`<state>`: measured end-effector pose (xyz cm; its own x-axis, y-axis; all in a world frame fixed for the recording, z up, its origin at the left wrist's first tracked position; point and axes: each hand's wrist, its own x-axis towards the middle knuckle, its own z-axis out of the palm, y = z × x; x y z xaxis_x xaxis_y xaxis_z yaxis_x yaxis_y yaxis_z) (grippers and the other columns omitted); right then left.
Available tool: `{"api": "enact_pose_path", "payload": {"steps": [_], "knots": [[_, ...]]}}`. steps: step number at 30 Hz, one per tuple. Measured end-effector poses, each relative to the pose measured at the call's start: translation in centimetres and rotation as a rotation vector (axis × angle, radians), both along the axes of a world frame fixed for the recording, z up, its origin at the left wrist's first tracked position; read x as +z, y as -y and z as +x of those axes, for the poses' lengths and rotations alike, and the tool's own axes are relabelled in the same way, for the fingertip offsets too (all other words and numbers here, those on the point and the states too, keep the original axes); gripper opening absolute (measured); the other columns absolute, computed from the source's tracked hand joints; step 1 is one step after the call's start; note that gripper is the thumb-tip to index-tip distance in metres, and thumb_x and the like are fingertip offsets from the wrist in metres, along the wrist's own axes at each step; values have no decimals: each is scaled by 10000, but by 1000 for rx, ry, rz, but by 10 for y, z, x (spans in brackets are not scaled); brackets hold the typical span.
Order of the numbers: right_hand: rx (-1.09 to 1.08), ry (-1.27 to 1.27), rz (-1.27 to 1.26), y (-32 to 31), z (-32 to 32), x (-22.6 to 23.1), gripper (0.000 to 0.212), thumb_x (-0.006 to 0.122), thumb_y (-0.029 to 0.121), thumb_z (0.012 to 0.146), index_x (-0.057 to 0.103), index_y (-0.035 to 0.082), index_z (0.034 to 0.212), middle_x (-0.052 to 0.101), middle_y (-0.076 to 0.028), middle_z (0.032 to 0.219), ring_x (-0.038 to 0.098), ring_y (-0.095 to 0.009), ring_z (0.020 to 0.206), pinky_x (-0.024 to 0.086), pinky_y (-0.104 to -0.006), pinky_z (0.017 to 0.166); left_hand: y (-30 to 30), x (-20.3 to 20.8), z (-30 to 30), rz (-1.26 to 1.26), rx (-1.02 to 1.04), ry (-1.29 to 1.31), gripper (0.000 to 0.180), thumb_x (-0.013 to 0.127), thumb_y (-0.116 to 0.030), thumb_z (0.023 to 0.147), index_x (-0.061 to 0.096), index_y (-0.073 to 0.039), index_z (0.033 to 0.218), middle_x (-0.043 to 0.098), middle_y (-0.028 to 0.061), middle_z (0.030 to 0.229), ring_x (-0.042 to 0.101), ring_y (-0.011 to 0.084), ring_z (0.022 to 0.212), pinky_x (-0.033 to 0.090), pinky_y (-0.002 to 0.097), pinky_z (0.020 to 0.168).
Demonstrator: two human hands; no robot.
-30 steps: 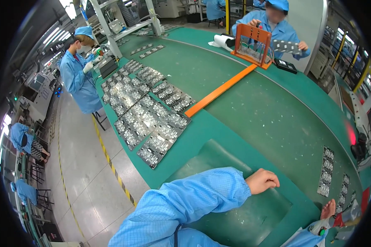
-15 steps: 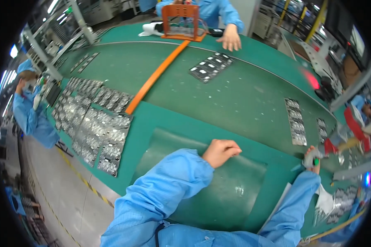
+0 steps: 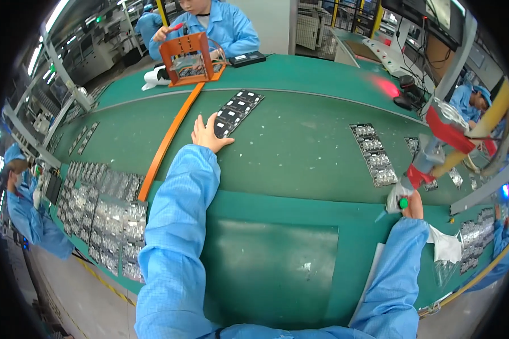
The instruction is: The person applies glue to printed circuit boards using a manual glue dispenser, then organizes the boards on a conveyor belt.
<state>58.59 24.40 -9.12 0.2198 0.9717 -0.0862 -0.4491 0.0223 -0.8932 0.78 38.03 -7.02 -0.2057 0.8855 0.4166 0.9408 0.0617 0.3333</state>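
On the green belt lies a dark circuit board panel (image 3: 242,108) with white labels. My left hand (image 3: 208,134) reaches to its near end, fingers spread and touching or just over the edge; the panel still lies flat. My right hand (image 3: 414,206) is wrapped round a grey hand tool (image 3: 400,195) with a green button and red wrapping, at the right side of the bench. Below my arms lies a dark green mat (image 3: 271,271), glossy and bare.
An orange bar (image 3: 169,141) crosses the belt to an orange frame (image 3: 191,59), where a co-worker sits. Many board panels (image 3: 104,209) cover the left side. Another panel (image 3: 373,153) lies on the belt at right. A white cloth (image 3: 445,246) hangs near the right edge.
My left hand has moved from above the mat, where its fingers were curled, out to the panel and spread. The co-worker's hand has drawn back from the panel. My view has shifted.
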Motion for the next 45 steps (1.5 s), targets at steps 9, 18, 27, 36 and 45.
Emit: {"api": "enact_pose_path", "payload": {"steps": [9,18,27,36,45], "knots": [[153,-100,-91,-5,26,-9,236,511,240,843,512,63,1000,561,-43,818,534,-124,700,462,-232,626,6,25,4,1,-96,331,687,752,-300,521,432,-132,1106,455,146,1062,469,274,985,381,346,859],[260,-68,-222,-16,75,-25,355,505,343,829,484,103,1089,572,-71,941,564,-191,787,480,-341,663,209,67,42,-179,-621,1214,744,673,44,562,295,-47,1195,358,93,1151,449,215,1055,454,318,822],[715,415,544,53,-159,152,755,345,565,816,195,-4,1289,473,-155,1113,472,-218,1031,384,-313,856,312,33,41,-310,-480,1354,935,663,68,530,164,-119,1299,148,94,1317,388,268,1129,452,383,845],[508,596,460,80,-202,154,685,375,491,841,187,16,1298,490,-121,1081,507,-173,944,401,-281,799,312,0,26,-174,-303,1935,490,438,-120,839,268,2,1282,433,129,1203,428,229,1106,343,348,926],[381,385,468,94,-249,146,603,367,436,861,260,-10,1252,498,-129,1007,524,-168,884,409,-292,784,303,44,52,-257,-592,2039,568,422,-156,864,116,-114,1341,348,108,1277,393,267,1143,343,424,931]]}}
